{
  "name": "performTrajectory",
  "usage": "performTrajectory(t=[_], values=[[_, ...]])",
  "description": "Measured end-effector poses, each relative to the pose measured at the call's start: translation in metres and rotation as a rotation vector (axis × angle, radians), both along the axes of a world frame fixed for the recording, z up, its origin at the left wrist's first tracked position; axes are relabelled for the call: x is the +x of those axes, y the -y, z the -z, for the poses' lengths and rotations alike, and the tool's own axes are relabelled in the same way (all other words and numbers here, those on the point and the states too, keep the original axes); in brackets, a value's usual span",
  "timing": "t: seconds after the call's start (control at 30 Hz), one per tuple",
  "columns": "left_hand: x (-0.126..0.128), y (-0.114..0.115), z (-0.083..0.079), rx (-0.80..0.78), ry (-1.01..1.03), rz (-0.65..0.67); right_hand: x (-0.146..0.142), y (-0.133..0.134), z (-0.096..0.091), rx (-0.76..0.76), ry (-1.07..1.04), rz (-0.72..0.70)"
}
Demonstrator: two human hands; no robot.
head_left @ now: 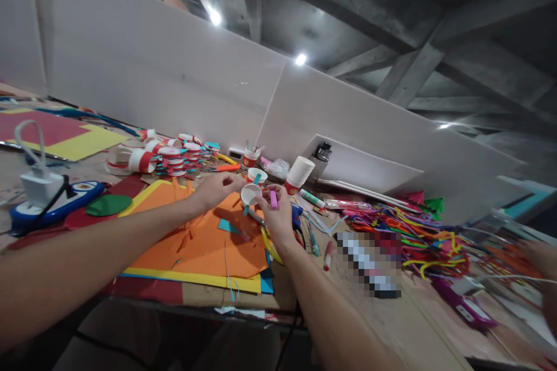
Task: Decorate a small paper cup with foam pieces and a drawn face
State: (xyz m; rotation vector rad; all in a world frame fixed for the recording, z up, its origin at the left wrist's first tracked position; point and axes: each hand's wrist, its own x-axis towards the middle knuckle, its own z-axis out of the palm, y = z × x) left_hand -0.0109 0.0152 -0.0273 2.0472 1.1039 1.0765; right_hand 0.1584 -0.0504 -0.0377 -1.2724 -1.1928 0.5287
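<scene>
1. My right hand (278, 211) is closed on the cup (251, 196), a small round paper vessel held above the orange sheets, its pale, smooth opening tilted toward me.
2. Teal strips (257, 178), flat and narrow, project at the cup's upper and lower edges.
3. A pink piece (274, 199), oblong and matte, lies against my right fingers; I cannot tell whether they pinch it.
4. My left hand (213, 190) is just beside the cup, fingers bent and bunched; I cannot tell whether they grip anything or touch the rim.
5. Beneath my hands lie the orange sheets (174, 246), flat and matte, with loose scraps on top; a yellow sheet (191, 277) shows along their near edge.
6. Left of these is a green disc (108, 204), flat and round, near a blue-edged power strip (56, 204) of glossy plastic.
7. Beyond my left hand stands a cluster of red-and-white cups (174, 156), short cylinders, some bearing coloured tabs.
8. Beyond my right hand, a leaning stack (300, 173) of nested white paper cups rises near a dark-capped bottle (321, 161).
9. To the right spreads a tangle of fuzzy, bendable stems (404, 232) in many colours; farther right, another person's hand (533, 256) is blurred.
</scene>
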Motion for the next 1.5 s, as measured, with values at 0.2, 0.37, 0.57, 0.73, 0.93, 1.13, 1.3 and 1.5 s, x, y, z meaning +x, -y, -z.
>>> performTrajectory(t=[0.2,0.37,0.57,0.73,0.93,1.13,1.3,1.5], values=[[0.011,0.004,0.015,-0.409,0.387,0.43,0.0,0.007,-0.004,0.026,0.023,-0.056],[0.012,0.018,0.008,-0.495,0.575,0.44,-0.003,0.015,-0.01,0.073,0.051,-0.074],[0.01,0.019,0.004,-0.581,0.677,0.537,-0.002,0.018,-0.014,0.102,0.066,-0.049],[0.011,0.018,0.007,-0.617,0.706,0.551,-0.003,0.02,-0.017,0.12,0.064,-0.048],[0.013,0.018,0.007,-0.642,0.724,0.521,-0.002,0.019,-0.014,0.12,0.043,-0.048],[0.012,0.015,0.01,-0.684,0.734,0.526,0.0,0.017,-0.013,0.123,0.064,-0.071],[0.013,0.012,0.015,-0.737,0.771,0.528,0.003,0.016,-0.011,0.119,0.105,-0.063],[0.014,0.01,0.021,-0.716,0.749,0.614,0.005,0.014,-0.009,0.09,0.026,-0.088]])
